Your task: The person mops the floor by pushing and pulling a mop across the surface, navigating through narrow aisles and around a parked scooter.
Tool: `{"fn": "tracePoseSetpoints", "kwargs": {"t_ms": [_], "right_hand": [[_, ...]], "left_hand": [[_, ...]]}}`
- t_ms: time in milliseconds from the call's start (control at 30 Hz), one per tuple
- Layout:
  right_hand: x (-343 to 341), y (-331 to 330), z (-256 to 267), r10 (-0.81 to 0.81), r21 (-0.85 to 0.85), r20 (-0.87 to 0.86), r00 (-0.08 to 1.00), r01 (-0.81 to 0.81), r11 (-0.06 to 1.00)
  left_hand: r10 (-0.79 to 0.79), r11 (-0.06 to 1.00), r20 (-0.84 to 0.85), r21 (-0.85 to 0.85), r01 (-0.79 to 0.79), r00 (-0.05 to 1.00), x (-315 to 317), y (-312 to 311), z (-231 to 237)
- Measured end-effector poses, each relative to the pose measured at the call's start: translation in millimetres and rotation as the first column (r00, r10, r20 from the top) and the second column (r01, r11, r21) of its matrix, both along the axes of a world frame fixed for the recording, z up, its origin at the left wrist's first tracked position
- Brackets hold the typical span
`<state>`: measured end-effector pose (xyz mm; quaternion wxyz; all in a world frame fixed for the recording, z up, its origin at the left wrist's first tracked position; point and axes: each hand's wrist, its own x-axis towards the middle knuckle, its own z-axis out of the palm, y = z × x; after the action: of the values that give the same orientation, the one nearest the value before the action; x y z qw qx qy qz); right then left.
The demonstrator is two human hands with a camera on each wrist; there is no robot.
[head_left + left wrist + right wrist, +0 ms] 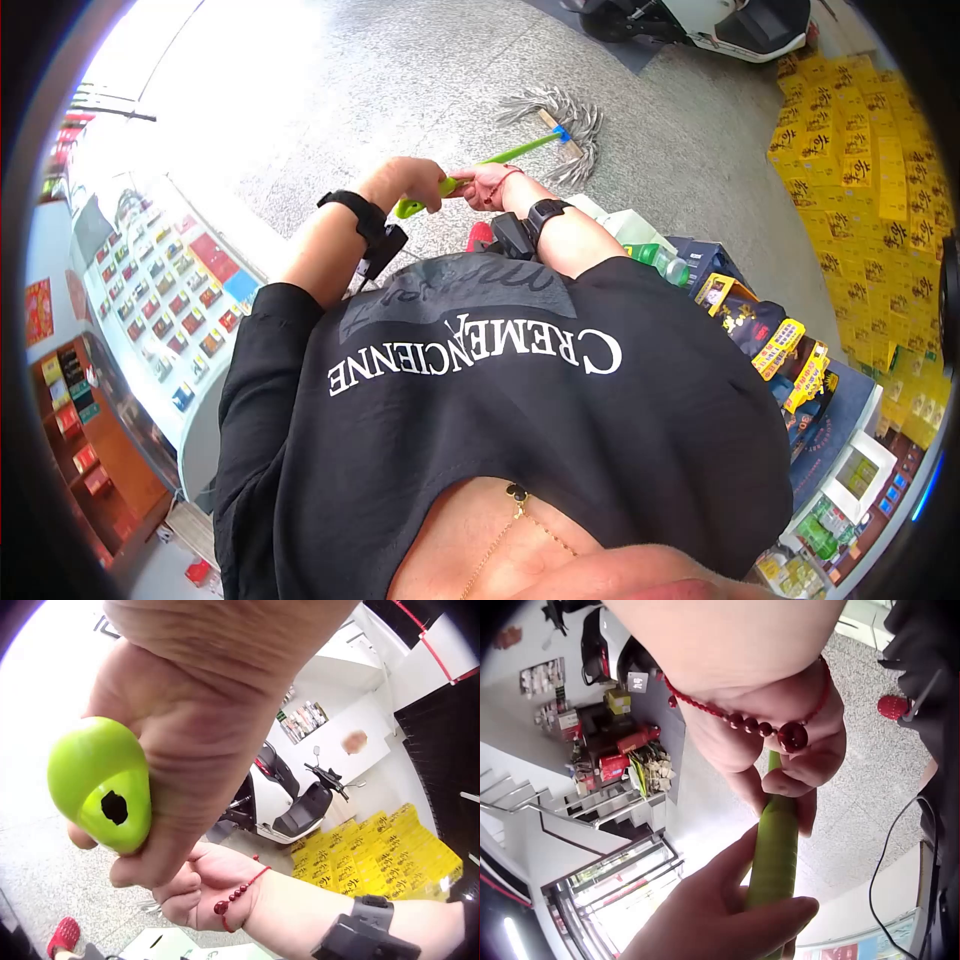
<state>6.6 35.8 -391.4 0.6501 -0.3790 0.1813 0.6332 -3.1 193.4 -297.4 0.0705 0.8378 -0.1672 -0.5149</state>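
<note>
Both hands hold a mop by its green handle (520, 152). My left hand (412, 182) grips the thick top end, and in the left wrist view the rounded green end cap (96, 761) with its dark hole sticks out of the fist. Just below it, my right hand (488, 186), with a red beaded bracelet (739, 722) at the wrist, curls its fingers round the thinner shaft. From the hands the shaft slants away to the right, to a blue joint (562, 133) and the grey strands of the mop head (548, 100), spread on the speckled floor (400, 80).
A glass display counter (160, 290) runs along the left. Close by my right arm stand a green bottle (660, 262) and several packages (750, 325). Yellow boxes (850, 160) are stacked farther right, and a white scooter (735, 28) is parked beyond the mop.
</note>
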Motion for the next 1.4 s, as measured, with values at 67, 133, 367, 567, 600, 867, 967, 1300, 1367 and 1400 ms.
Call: {"fn": "tracePoseSetpoints", "kwargs": {"t_ms": [67, 133, 367, 567, 600, 867, 967, 1300, 1367, 1400], "right_hand": [[17, -11, 8, -0.057, -0.016, -0.005, 0.998, 0.057, 0.998], [25, -25, 15, -0.092, -0.008, 0.01, 0.996, 0.092, 0.996], [65, -82, 15, -0.268, -0.128, 0.112, 0.957, 0.282, 0.951], [100, -123, 17, -0.435, -0.155, 0.083, 0.896, 0.443, 0.883], [114, -123, 15, -0.441, -0.136, 0.055, 0.896, 0.444, 0.886], [201, -163, 37, -0.609, -0.216, 0.044, 0.792, 0.603, 0.768], [205, -194, 24, -0.724, -0.27, 0.092, 0.684, 0.717, 0.643], [200, -288, 17, -0.884, -0.518, 0.289, 0.368, 0.837, 0.179], [209, -318, 11, -0.87, -0.475, 0.348, 0.349, 0.866, 0.158], [213, -334, 10, -0.849, -0.435, 0.403, 0.342, 0.888, 0.151]], "left_hand": [[-0.01, 1.0, -0.023, 0.0, 0.01, 1.0, 27, -10, 5], [-0.039, 0.999, -0.028, 0.01, 0.039, 0.999, 40, -24, 6], [-0.2, 0.98, -0.048, -0.012, 0.199, 0.979, 108, -89, 10], [-0.377, 0.926, -0.011, -0.035, 0.376, 0.926, 174, -133, -11], [-0.381, 0.924, -0.004, -0.026, 0.381, 0.924, 187, -133, -16], [-0.528, 0.844, -0.027, -0.126, 0.521, 0.849, 300, -188, 13], [-0.553, 0.827, -0.046, -0.149, 0.542, 0.832, 316, -230, 6], [-0.554, 0.821, -0.125, -0.249, 0.514, 0.823, 309, -360, 16], [-0.632, 0.767, -0.078, -0.208, 0.608, 0.771, 322, -399, 5], [-0.694, 0.715, -0.04, -0.163, 0.68, 0.719, 330, -420, -2]]}}
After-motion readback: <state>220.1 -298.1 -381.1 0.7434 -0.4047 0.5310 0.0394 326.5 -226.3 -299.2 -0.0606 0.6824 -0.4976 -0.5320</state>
